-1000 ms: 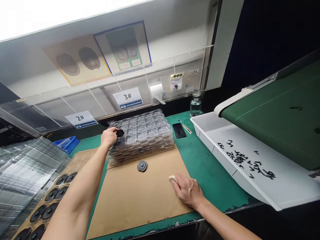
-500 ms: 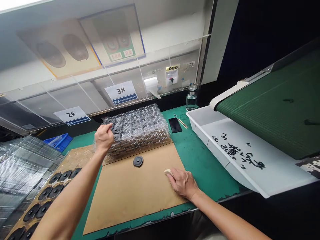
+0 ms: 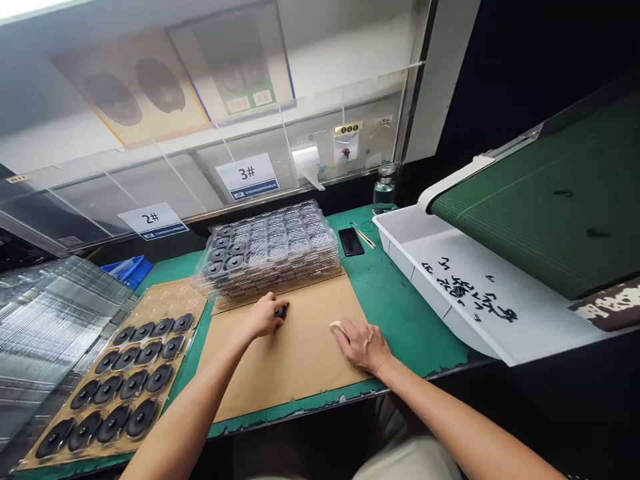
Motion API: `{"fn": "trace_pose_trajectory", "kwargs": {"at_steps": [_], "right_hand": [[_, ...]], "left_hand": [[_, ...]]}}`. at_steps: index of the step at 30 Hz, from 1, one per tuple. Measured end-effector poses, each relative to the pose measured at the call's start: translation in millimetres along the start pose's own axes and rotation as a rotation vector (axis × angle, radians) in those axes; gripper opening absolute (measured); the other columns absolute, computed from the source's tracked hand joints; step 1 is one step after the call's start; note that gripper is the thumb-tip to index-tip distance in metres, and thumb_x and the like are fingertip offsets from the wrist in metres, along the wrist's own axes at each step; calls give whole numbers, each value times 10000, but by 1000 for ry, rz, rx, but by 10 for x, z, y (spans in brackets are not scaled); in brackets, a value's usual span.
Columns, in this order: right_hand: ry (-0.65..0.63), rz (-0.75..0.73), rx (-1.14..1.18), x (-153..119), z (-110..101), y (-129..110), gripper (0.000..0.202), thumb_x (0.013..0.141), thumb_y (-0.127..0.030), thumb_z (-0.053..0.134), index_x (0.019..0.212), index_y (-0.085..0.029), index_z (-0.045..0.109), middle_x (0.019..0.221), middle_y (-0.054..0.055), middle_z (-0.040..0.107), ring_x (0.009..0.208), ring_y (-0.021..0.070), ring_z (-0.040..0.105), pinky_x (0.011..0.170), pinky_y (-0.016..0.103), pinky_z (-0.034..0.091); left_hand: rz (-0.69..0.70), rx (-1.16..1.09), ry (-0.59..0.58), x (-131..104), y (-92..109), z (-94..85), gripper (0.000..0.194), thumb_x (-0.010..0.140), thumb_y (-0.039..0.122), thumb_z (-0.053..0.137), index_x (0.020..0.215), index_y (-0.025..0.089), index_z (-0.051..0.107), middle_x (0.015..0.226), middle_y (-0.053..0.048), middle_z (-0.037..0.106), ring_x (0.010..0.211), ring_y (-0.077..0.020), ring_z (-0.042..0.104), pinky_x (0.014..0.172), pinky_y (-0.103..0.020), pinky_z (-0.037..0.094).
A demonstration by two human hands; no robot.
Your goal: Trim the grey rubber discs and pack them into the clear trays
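My left hand (image 3: 265,315) grips a small black round part (image 3: 281,312) by its edge, over the brown board (image 3: 295,360). On the right side of that board, my right hand (image 3: 363,345) is closed on a pale cream piece (image 3: 337,326), mostly hidden by the fingers. Behind the hands stands a stack of clear plastic trays (image 3: 280,270); black round parts sit in the left pockets of its top tray. At the left, another clear tray (image 3: 193,293) holds several rows of black round parts.
A phone (image 3: 351,242), tweezers (image 3: 365,237) and a glass jar (image 3: 384,193) are behind at the right. A white bin (image 3: 435,233) with black scraps lies below a green conveyor (image 3: 525,200). More clear trays (image 3: 60,333) and a blue box (image 3: 131,270) are at the left.
My left hand has moved from the tray stack down and right to the board, and taken hold of the black part lying there. My right hand stays in place on the board.
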State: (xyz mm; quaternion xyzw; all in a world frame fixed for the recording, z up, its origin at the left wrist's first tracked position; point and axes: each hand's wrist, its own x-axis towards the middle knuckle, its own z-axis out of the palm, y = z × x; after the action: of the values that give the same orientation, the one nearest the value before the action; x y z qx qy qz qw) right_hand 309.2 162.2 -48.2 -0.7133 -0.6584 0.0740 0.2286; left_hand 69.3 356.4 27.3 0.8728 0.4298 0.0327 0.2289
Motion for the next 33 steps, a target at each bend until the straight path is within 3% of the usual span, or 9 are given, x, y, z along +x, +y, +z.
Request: {"fn": "trace_pose_trajectory", "kwargs": {"at_steps": [6, 9, 11, 13, 17, 22, 25, 29, 33], "right_hand": [[17, -10, 50, -6, -47, 1, 220, 1026, -326, 479, 941, -225, 654, 951, 47, 761, 813, 193, 705, 607, 268, 297], [42, -19, 113, -18, -99, -29, 197, 1011, -313, 494, 916, -209, 632, 917, 64, 746, 773, 196, 689, 606, 272, 288], [47, -17, 177, -102, -127, -114, 202, 999, -311, 487, 877, -202, 605, 849, 69, 721, 737, 194, 666, 604, 274, 289], [10, -28, 268, -285, -142, -267, 244, 997, -338, 464, 818, -206, 564, 750, 47, 672, 676, 179, 624, 595, 270, 295], [-193, -63, 510, -813, -176, -652, 279, 970, -392, 473, 751, -221, 486, 664, 0, 614, 617, 144, 561, 590, 245, 348], [-389, 68, 756, -1223, -245, -900, 201, 989, -336, 436, 869, -208, 534, 709, 3, 669, 639, 134, 603, 615, 223, 429], [-414, 119, 849, -1311, -251, -941, 171, 907, -335, 559, 801, -201, 557, 764, 8, 649, 695, 133, 564, 658, 235, 427], [-477, 262, 1014, -1330, -221, -959, 257, 838, -366, 644, 702, -207, 496, 663, -27, 540, 639, 126, 541, 601, 231, 435], [-597, 405, 1245, -1297, -190, -966, 345, 877, -536, 584, 809, -208, 501, 766, 7, 627, 629, 160, 656, 585, 278, 547]], "left_hand": [[-302, -326, 194, -372, 246, 222, 283, 974, 409, 661, 1083, 148, 663, 1031, -62, 690, 858, -188, 674, 762, -372, 588], [-388, -603, 280, -737, 482, 482, 442, 962, 599, 586, 921, 161, 635, 723, 9, 622, 573, -141, 623, 543, -289, 540], [-405, -781, 339, -1023, 653, 689, 607, 854, 796, 539, 799, 194, 586, 606, 35, 540, 475, -163, 603, 453, -294, 509], [-422, -928, 376, -1323, 813, 900, 666, 790, 875, 509, 752, 212, 560, 570, 37, 515, 444, -178, 594, 432, -309, 507], [-491, -1111, 406, -1871, 1030, 1250, 593, 838, 788, 568, 771, 203, 639, 631, -7, 614, 552, -197, 644, 519, -310, 545], [-573, -1166, 433, -2343, 1061, 1491, 441, 891, 608, 667, 913, 184, 787, 818, -53, 751, 801, -226, 696, 744, -306, 574], [-582, -1161, 405, -2503, 1071, 1531, 408, 908, 561, 671, 945, 184, 823, 848, -57, 779, 822, -247, 710, 768, -323, 575], [-554, -1126, 344, -2592, 1102, 1493, 378, 914, 527, 686, 925, 185, 848, 871, -67, 797, 841, -267, 722, 780, -329, 571], [-430, -1281, 301, -2639, 1115, 1419, 486, 911, 520, 707, 1290, 219, 748, 1261, -121, 754, 1171, -314, 686, 996, -367, 542]]}}
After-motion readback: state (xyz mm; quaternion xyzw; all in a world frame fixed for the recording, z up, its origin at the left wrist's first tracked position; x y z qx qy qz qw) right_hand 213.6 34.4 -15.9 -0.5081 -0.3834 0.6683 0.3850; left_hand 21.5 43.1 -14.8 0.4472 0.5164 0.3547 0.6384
